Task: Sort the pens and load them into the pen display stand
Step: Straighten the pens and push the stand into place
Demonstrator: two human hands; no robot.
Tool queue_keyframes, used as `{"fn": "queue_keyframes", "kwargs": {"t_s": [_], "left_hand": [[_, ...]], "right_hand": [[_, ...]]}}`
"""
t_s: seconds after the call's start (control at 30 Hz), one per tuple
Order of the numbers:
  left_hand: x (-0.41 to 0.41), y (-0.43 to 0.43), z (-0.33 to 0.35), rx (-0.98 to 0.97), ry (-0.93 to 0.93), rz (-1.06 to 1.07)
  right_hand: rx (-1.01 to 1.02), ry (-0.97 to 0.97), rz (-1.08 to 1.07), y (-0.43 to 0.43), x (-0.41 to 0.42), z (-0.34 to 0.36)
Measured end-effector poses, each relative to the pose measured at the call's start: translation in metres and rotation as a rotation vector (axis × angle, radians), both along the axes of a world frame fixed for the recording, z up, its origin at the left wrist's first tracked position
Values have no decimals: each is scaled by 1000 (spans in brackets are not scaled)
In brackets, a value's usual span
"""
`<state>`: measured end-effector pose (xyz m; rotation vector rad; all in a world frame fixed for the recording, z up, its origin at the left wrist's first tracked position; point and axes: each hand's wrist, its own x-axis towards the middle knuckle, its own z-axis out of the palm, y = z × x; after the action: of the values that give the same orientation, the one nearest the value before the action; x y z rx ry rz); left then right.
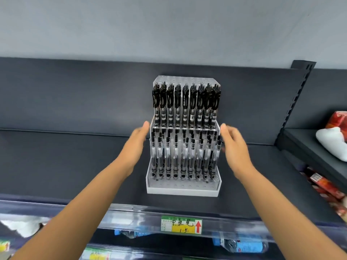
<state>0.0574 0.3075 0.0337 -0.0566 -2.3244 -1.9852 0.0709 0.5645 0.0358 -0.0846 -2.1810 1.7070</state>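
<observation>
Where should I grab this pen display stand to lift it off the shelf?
Likely by the two flat side walls of the pen display stand, low near its white base, with the left hand coming from the left and the right hand from the right. Upright pens fill the front and top, so only the sides are bare.

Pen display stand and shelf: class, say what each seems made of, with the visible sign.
Pen display stand: probably clear acrylic, glossy; pens show through its walls. Shelf: likely painted metal, dark matte; slotted upright beside it.
</observation>
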Motion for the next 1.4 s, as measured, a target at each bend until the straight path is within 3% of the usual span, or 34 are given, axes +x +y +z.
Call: {"fn": "queue_keyframes", "kwargs": {"t_s": [0.07,0.17,0.63,0.83,1.13,1.2,1.3,1.4], "left_hand": [[11,2,-19,134,-121,-132],[16,2,-28,168,-172,-201],[42,-3,-27,47,-226,-126],[55,2,-38,28,-217,-5],[69,-17,-32,35,-172,-79],[75,-28,-41,-92,-116,-149],[88,-39,-55,-462,66,-274],[92,-37,-61,-525,190,-302]], "right_hand": [[-78,-153,55,-4,12,-24],[-110,-231,58,-11,22,-38],[-142,-324,64,-15,53,-31],[-128,-266,27,-17,60,-34],[-102,-316,-14,-27,88,-26],[-80,-286,-31,-29,99,-31],[11,-195,-39,-33,116,-46],[61,-153,-45,-38,123,-54]]}}
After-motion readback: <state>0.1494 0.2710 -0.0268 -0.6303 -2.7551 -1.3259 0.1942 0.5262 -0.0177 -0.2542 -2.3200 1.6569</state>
